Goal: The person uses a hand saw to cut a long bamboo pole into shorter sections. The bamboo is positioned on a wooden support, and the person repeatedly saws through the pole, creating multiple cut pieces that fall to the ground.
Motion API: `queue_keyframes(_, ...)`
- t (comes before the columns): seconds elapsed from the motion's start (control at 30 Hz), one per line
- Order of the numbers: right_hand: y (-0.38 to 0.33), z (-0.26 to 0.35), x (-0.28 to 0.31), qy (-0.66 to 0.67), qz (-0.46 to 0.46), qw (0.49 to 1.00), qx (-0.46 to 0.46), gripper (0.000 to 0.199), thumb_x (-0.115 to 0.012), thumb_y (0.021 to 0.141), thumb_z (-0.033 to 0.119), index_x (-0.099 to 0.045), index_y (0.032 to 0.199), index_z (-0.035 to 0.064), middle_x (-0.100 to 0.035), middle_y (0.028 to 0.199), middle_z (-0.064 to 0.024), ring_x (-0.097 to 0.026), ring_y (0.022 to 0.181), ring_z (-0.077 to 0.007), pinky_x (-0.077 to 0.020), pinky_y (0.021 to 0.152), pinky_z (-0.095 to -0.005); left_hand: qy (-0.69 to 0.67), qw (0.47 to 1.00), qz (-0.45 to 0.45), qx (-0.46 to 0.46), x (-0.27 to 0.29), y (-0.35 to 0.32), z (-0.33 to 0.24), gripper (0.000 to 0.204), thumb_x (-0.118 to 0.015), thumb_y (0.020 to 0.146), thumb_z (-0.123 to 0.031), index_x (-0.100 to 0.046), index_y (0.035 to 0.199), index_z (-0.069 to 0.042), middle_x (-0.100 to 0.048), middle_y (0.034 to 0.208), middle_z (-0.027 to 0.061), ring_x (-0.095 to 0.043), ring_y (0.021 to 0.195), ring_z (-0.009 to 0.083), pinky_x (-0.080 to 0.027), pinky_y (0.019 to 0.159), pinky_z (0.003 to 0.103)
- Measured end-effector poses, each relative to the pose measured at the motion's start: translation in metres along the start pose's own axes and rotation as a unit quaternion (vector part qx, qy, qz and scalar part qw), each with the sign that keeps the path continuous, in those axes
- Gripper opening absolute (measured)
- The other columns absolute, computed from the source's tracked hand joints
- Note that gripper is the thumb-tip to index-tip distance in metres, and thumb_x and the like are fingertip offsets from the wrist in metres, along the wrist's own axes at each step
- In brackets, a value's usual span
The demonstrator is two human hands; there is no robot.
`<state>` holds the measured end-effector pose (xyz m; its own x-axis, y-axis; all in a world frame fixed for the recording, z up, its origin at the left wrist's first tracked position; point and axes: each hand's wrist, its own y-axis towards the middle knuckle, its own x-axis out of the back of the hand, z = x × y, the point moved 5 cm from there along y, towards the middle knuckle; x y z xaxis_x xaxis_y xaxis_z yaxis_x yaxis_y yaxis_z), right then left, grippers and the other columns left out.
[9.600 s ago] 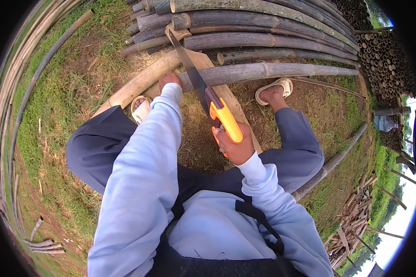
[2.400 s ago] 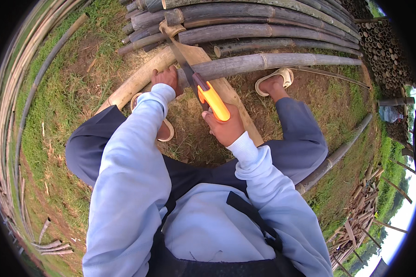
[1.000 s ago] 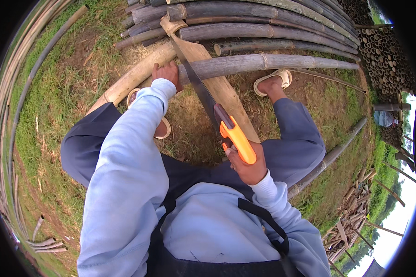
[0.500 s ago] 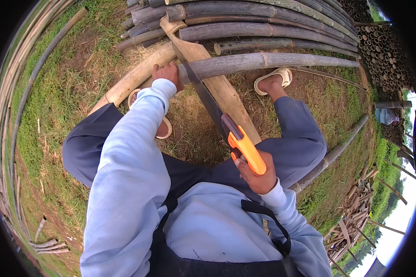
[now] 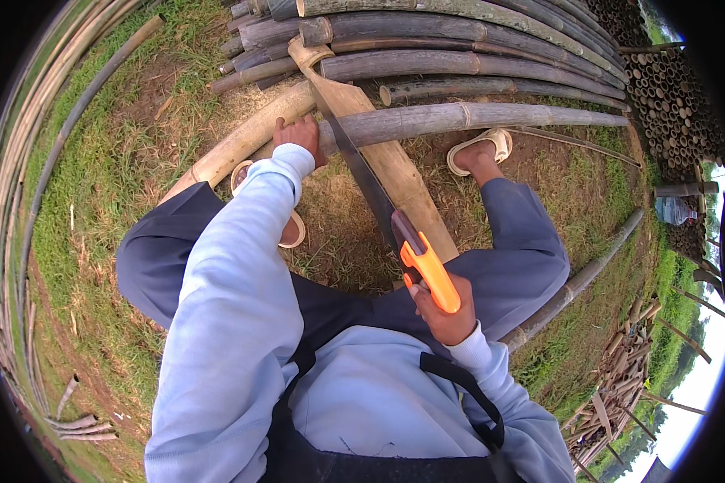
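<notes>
My right hand [image 5: 451, 314] is closed round the orange handle of a handsaw [image 5: 369, 187]. The long dark blade slants up and away to the left, lying across a grey bamboo pole [image 5: 411, 122] close to its left end. Just left of the blade, my left hand [image 5: 300, 138] grips that pole, its fingers wrapped over the top. Beneath the pole, a notched wooden plank [image 5: 403, 181] runs from the bamboo stack down between my legs. Where the blade meets the pole, any cut is too small to make out.
A pale bamboo piece [image 5: 238, 147] lies beyond my left foot. Several dark bamboo poles [image 5: 467, 63] are stacked at the far side. Another pole [image 5: 572, 291] lies beside my right knee, with a heap of split bamboo [image 5: 612, 378] at the lower right. Long poles [image 5: 80, 105] line the left.
The whole view has shifted slightly, so the scene sits a little lower and further right. Both hands keep their grips, and the saw blade still lies across the pole at about the same place.
</notes>
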<state>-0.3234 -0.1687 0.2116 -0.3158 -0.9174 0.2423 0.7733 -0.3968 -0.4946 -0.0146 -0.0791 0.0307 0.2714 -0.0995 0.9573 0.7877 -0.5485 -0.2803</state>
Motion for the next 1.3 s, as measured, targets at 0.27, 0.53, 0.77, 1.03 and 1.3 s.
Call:
queue_keyframes(0.27,0.087,-0.026,-0.026,0.083,0.081,0.993,0.031,0.02,-0.074,0.09,0.016,-0.063,0.091,-0.0006,-0.058,0.069,-0.0012,-0.056,0.059,-0.0094,-0.0471,0.056,-0.0261,0.003,0.999,0.041,-0.008,-0.009,-0.012,0.002,0.066,-0.08,0.064,-0.034,-0.056,0.118,-0.004,-0.071,0.112,0.0166,-0.07,0.102,0.029,-0.039,0.108,0.043)
queue_keyframes(0.53,0.076,-0.023,-0.046,0.089,0.026,0.992,0.086,0.027,-0.076,0.092,0.02,-0.063,0.103,-0.0007,-0.057,0.072,-0.0008,-0.054,0.065,-0.0089,-0.0469,0.062,-0.0274,-0.001,1.0,0.011,0.007,-0.005,-0.019,0.0,0.064,-0.081,0.068,-0.036,-0.057,0.118,-0.005,-0.071,0.114,0.0171,-0.07,0.104,0.0299,-0.037,0.111,0.046)
queue_keyframes(0.77,-0.039,-0.037,0.005,0.038,0.016,0.998,0.036,0.022,-0.072,0.094,0.015,-0.065,0.106,-0.0025,-0.06,0.078,-0.0025,-0.056,0.069,-0.0094,-0.0477,0.065,-0.0266,-0.015,0.997,0.077,0.005,0.005,-0.01,0.001,0.066,-0.084,0.065,-0.037,-0.059,0.117,-0.006,-0.073,0.107,0.0157,-0.07,0.105,0.0298,-0.035,0.113,0.048)
queue_keyframes(1.03,0.104,-0.013,-0.046,0.005,0.015,0.998,0.058,0.027,-0.072,0.09,0.018,-0.058,0.079,-0.0027,-0.051,0.06,-0.0084,-0.048,0.056,-0.0173,-0.0423,0.057,-0.0361,0.002,1.0,0.019,0.007,-0.001,-0.018,-0.005,0.077,-0.086,0.064,-0.04,-0.054,0.124,-0.004,-0.069,0.116,0.0167,-0.07,0.105,0.0304,-0.037,0.112,0.045)
queue_keyframes(1.3,-0.037,-0.044,0.006,-0.01,0.036,0.999,0.01,0.019,-0.067,0.091,0.005,-0.065,0.108,-0.0035,-0.064,0.078,-0.0072,-0.063,0.074,-0.0131,-0.051,0.07,-0.0302,-0.016,0.995,0.093,0.016,-0.001,-0.008,0.001,0.068,-0.083,0.065,-0.032,-0.056,0.121,-0.005,-0.07,0.115,0.017,-0.068,0.108,0.0305,-0.036,0.113,0.047)
